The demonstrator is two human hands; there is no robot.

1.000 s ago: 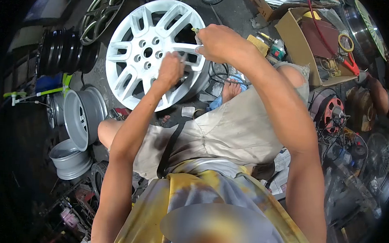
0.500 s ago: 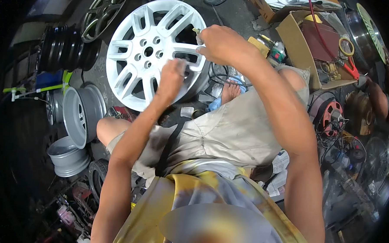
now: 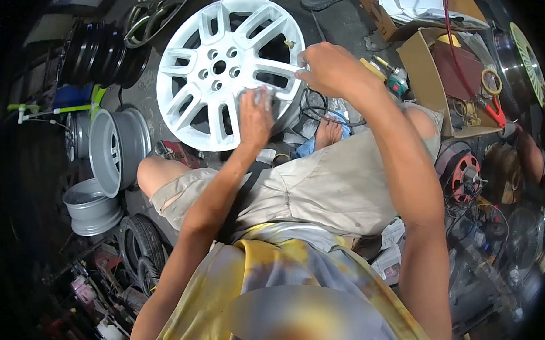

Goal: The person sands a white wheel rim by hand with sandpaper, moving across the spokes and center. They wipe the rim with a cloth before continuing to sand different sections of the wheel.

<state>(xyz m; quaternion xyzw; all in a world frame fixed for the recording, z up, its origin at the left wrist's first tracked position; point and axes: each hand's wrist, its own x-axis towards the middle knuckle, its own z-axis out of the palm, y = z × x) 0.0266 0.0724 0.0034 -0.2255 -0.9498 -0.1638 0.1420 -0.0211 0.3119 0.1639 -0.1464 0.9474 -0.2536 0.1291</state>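
A white-coated alloy wheel rim [image 3: 248,64] with paired spokes leans in front of my knees, its face toward me. A small yellowish valve piece [image 3: 289,43] shows near its right edge. My right hand [image 3: 331,68] is closed on the wheel's right edge, fingertips at the outer end of a spoke. My left hand [image 3: 256,117] presses its bent fingers on the lower right spokes. Something pale and thin seems to lie under those fingertips, but blur and white dust hide what it is.
Silver wheels [image 3: 116,154] and black wheels [image 3: 101,59] stand on the left. To the right are a cardboard box [image 3: 425,85] with red-handled pliers [image 3: 493,105], a green power tool [image 3: 398,81] and a red cable reel [image 3: 467,175]. A bare foot [image 3: 329,131] rests beside the wheel.
My left hand has slid a little toward me along the spokes. My right hand stays at the wheel's edge. The whole view has shifted slightly, so the wheel appears further right.
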